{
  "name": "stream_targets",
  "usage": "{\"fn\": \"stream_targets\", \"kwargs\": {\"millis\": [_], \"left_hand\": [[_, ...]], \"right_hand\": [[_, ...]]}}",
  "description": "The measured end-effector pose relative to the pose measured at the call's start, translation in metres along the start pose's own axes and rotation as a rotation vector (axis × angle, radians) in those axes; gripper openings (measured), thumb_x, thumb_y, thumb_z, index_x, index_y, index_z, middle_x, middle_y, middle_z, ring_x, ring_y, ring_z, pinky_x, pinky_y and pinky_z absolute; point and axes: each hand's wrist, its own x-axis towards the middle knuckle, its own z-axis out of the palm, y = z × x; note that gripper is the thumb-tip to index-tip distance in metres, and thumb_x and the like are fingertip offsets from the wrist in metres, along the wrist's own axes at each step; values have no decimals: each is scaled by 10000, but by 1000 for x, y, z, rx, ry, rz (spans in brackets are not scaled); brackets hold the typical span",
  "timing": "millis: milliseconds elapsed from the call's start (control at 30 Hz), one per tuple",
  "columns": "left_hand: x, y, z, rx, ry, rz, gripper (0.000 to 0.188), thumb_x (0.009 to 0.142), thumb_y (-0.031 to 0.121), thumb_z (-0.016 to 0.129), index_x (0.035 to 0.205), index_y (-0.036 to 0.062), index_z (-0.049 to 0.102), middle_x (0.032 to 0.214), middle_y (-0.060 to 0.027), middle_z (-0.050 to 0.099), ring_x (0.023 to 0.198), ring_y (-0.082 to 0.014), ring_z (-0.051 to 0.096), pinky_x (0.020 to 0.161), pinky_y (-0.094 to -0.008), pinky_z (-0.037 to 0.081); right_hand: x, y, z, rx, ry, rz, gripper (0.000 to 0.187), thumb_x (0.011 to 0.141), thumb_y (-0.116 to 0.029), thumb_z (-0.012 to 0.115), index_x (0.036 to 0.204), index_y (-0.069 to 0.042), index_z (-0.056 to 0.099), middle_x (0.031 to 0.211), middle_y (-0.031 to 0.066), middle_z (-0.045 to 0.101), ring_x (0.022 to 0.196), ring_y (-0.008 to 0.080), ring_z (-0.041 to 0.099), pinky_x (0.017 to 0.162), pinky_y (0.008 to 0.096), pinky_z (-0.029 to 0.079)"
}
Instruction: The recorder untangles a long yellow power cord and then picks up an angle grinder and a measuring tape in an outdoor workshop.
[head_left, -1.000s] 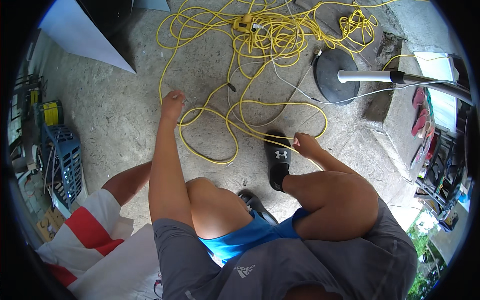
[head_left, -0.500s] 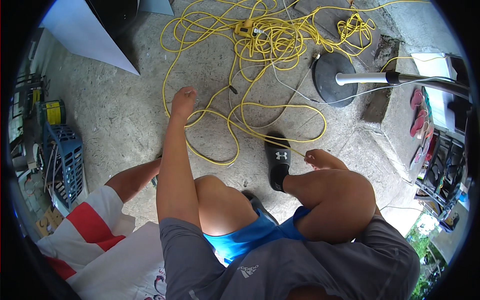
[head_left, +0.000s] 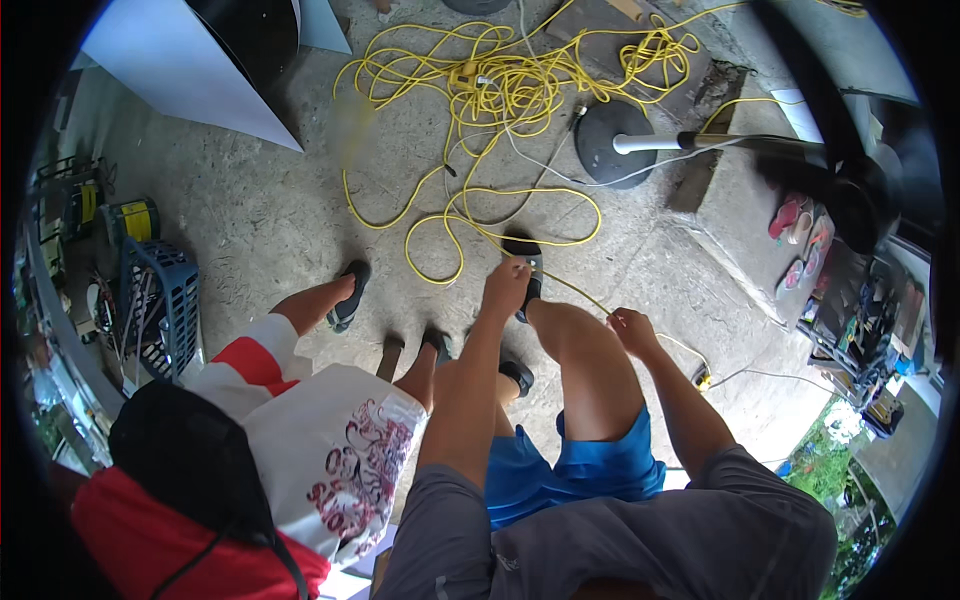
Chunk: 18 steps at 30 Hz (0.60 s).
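A yellow extension cord [head_left: 572, 285] runs from a tangled heap on the concrete toward me. My right hand [head_left: 632, 330] is closed on it beside my right knee. My left hand [head_left: 507, 287], fingers curled together, grips the same cord near my dark shoe. Between both hands the cord is drawn nearly straight. Past my right hand it hangs down to a yellow end piece [head_left: 704, 381] near the floor. Loose loops [head_left: 520, 190] lie ahead of my feet, leading back to the heap [head_left: 520, 95] with a yellow outlet box [head_left: 465, 76] in it.
A round black stand base [head_left: 600, 150] with a pole stands right of the cord heap; dark fan-like blades show above. Another person [head_left: 190, 470] is close at my left. A blue basket [head_left: 180, 320] sits far left. Slippers [head_left: 800, 235] lie by a concrete ledge at right.
My left hand has come from the far left back to the cord near my right hand. The view has shifted as my body rose. The other person shows more fully.
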Motion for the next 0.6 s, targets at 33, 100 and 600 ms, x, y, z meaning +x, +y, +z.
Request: {"fn": "stream_targets", "kwargs": {"millis": [33, 100, 600], "left_hand": [[-25, 2, 9, 17, -5, -23, 346, 893, 268, 577, 1148, 37, 610, 1038, -180, 665, 984, -287, 638, 859, -360, 487], [-72, 4, 25, 15, 5, -111, 330, 890, 246, 575, 1135, 29, 610, 1043, -177, 667, 987, -286, 640, 854, -356, 490], [-305, 126, 122, 389, -371, 410, 412, 880, 198, 603, 1241, 30, 500, 1079, -203, 613, 1054, -360, 577, 889, -421, 461]], "right_hand": [[-17, -2, 1, 6, 15, 13, 252, 893, -304, 564, 882, -84, 686, 806, 179, 666, 783, 359, 649, 700, 424, 495], [-55, -6, -3, 13, 31, 32, 247, 894, -293, 561, 887, -78, 682, 818, 188, 667, 806, 374, 645, 718, 442, 493], [-318, 72, -77, 187, 208, 146, 249, 886, -281, 555, 919, -70, 683, 872, 195, 668, 849, 389, 631, 761, 460, 492]]}}
